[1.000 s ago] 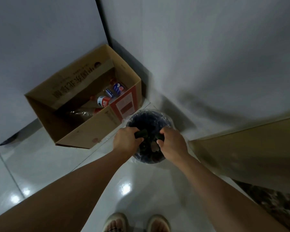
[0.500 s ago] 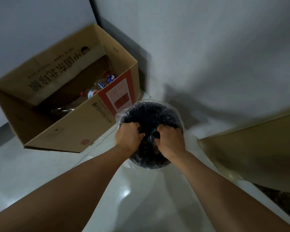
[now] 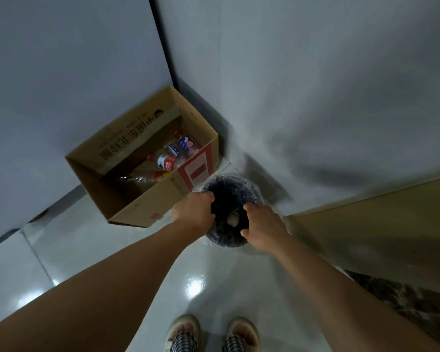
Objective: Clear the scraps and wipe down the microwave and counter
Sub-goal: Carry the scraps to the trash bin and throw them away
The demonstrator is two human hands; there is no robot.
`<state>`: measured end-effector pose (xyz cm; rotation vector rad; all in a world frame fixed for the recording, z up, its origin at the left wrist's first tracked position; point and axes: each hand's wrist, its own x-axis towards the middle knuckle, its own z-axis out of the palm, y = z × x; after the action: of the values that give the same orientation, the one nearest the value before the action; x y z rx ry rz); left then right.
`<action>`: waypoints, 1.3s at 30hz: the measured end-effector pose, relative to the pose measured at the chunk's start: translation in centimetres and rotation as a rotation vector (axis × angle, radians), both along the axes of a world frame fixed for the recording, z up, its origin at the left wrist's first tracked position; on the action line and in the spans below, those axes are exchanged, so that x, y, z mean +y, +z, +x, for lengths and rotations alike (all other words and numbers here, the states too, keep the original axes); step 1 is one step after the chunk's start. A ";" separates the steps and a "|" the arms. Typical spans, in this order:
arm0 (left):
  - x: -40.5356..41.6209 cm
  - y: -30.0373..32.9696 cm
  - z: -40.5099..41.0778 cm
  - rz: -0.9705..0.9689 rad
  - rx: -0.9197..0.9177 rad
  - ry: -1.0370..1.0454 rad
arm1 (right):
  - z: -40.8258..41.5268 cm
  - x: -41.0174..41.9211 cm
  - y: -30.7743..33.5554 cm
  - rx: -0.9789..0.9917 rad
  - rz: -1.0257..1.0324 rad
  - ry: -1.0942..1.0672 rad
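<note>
Over lined bin (image 3: 249, 185): left hand (image 3: 194, 212), right hand (image 3: 264, 228); fingers curled, hidden; grip unclear.

Both hands, left (image 3: 194, 213) and right (image 3: 263, 228), over bin (image 3: 229, 186); cardboard box (image 3: 135, 199) beside.

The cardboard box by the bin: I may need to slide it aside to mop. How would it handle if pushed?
The cardboard box probably slides easily on the glossy tiled floor. It likely feels light, since it seems to hold only plastic bottles. Its open top may let the walls flex, and the loose bottles could roll inside.
</note>
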<state>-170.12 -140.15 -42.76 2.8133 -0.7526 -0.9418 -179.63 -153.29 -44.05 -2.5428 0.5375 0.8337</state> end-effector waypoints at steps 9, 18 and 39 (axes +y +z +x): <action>0.6 17.5 0.3 -0.019 -0.071 -0.040 | -0.4 0.3 18.3 -0.070 -0.035 0.045; 0.9 33.4 -1.1 -0.090 -0.179 -0.028 | -1.7 1.3 34.4 -0.106 -0.061 0.112; 14.2 50.9 -5.3 -0.103 -0.355 0.250 | -0.4 11.9 52.4 -0.359 -0.032 0.403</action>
<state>-175.41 -125.96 8.13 2.9236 -0.4440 -0.3599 -180.01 -141.42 8.33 -2.7847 -0.0786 0.4701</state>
